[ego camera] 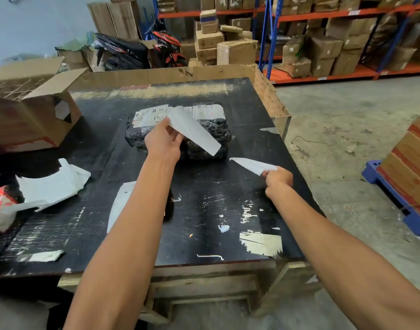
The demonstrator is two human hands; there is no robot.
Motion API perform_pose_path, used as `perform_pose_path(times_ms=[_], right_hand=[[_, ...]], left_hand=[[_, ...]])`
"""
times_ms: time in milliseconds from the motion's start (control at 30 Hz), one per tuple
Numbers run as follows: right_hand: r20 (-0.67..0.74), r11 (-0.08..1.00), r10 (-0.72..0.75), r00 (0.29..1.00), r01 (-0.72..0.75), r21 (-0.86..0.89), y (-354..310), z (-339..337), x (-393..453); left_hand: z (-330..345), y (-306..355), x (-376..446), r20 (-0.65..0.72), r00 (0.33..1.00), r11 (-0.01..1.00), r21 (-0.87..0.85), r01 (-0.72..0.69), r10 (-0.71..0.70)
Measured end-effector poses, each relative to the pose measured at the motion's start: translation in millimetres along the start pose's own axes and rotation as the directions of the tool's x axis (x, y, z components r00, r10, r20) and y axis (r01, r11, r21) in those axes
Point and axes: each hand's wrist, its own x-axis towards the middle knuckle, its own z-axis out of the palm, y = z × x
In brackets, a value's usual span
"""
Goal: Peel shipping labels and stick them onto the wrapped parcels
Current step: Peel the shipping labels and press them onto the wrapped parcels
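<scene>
While peeling: left hand (164,140) pinches the white backing strip (194,132) over the black parcel (180,132), mid-desk.
Right hand (278,178): pinching a torn paper scrap (251,164) near the desk's right edge.
Tip: probably drop the scrap, then smooth the label (154,115) flat.

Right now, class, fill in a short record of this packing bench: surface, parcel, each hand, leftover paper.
surface: scuffed black wooden table
parcel: black plastic-wrapped parcel, printed white labels on top
left hand: holds a white backing strip over the parcel
right hand: pinches a white paper piece near the table's right edge
leftover paper: crumpled white backing sheets at the left
</scene>
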Motion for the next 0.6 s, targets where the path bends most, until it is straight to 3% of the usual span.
perform_pose_path(times_ms=[67, 133, 233, 300, 367, 500, 600], right_hand=[[0.059, 0.988, -0.013, 0.998, 0.022, -0.151, 8, -4, 3], [0.262, 0.956, 0.006, 0.965, 0.071, -0.285, 19, 2, -2], [0.583, 0.868, 0.066, 0.810, 0.242, -0.434, 38, 15, -25], [0.712, 0.722, 0.104, 0.695, 0.439, -0.534, 56, 27, -37], [0.765, 0.580, 0.107, 0.635, 0.585, -0.567, 74, 32, -45], [0.830, 0.432, 0.069, 0.554, 0.733, -0.525, 83, 41, -67], [0.857, 0.233, 0.035, 0.515, 0.829, -0.508, 73, 48, -63]], left_hand=[[0, 7, 2, 0.008, 0.999, 0.999, -0.004, -0.036, 0.037], [4, 11, 1, 0.037, 0.997, 0.997, 0.029, -0.066, 0.065], [8, 9, -2, 0.105, 0.989, 0.985, 0.129, -0.115, 0.102], [7, 6, -4, 0.156, 0.977, 0.959, 0.222, -0.175, 0.142], [2, 3, -5, 0.196, 0.966, 0.926, 0.303, -0.225, 0.171], [-12, 0, -5, 0.236, 0.953, 0.884, 0.382, -0.269, 0.189], [-19, 3, -4, 0.252, 0.945, 0.845, 0.442, -0.302, 0.207]])
